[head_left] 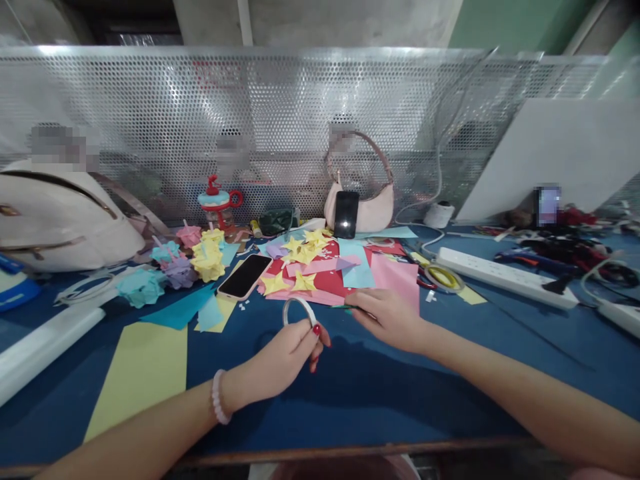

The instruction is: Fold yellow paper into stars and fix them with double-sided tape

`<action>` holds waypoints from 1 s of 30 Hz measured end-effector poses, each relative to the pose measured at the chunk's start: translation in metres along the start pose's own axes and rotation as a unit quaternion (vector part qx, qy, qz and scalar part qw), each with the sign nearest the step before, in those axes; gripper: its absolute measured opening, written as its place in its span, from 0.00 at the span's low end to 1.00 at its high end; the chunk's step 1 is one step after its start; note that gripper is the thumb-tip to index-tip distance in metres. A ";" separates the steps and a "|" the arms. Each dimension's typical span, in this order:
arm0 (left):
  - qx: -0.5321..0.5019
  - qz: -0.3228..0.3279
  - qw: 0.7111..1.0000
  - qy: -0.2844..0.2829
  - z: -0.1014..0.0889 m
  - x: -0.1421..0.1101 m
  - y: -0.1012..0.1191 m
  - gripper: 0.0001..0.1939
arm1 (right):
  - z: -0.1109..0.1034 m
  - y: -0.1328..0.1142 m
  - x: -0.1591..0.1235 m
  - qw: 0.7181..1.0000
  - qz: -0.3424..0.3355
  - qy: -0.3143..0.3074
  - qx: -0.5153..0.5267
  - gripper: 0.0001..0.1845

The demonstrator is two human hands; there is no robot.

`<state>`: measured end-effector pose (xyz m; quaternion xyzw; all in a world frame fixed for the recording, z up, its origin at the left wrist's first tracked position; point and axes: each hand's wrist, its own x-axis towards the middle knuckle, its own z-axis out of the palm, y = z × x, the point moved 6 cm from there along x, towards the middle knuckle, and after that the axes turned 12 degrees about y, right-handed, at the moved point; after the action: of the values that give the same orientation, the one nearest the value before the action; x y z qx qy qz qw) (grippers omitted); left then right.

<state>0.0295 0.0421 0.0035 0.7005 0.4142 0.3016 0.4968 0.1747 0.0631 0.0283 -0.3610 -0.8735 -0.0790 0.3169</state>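
Note:
My left hand (283, 360) is closed around a narrow roll of white double-sided-looking tape (309, 311), raised above the blue table. Just to the right, my right hand (387, 319) reaches to the edge of the paper pile, its fingers together on a thin green object (342, 307) whose kind I cannot make out. Beyond both hands lie yellow folded paper stars (303, 283) on red paper (327, 279), with pink paper (397, 273) and light-blue paper (357, 261) around them. Small white scraps (243, 305) are scattered nearby.
Left of the pile are a phone (245, 277), folded paper flowers (141, 287), a yellow sheet (143, 363) and a white bag (60, 213). A pink handbag (375, 212) with a dark phone (346, 215) stands behind. A power strip (505, 275) and cables lie right.

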 end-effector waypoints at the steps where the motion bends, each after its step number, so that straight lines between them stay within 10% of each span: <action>1: 0.019 0.000 1.000 0.004 0.000 -0.001 0.000 0.14 | -0.001 -0.002 0.000 1.000 -0.014 0.003 -0.015 0.13; 30: 0.181 0.059 0.980 0.060 -0.008 0.001 0.004 0.18 | -0.013 -0.024 -0.004 0.993 -0.076 0.081 -0.047 0.11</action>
<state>0.0243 0.0462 0.0103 0.7825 0.4487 0.2924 0.3174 0.1665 0.0387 0.0383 -0.3007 -0.8653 -0.1730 0.3618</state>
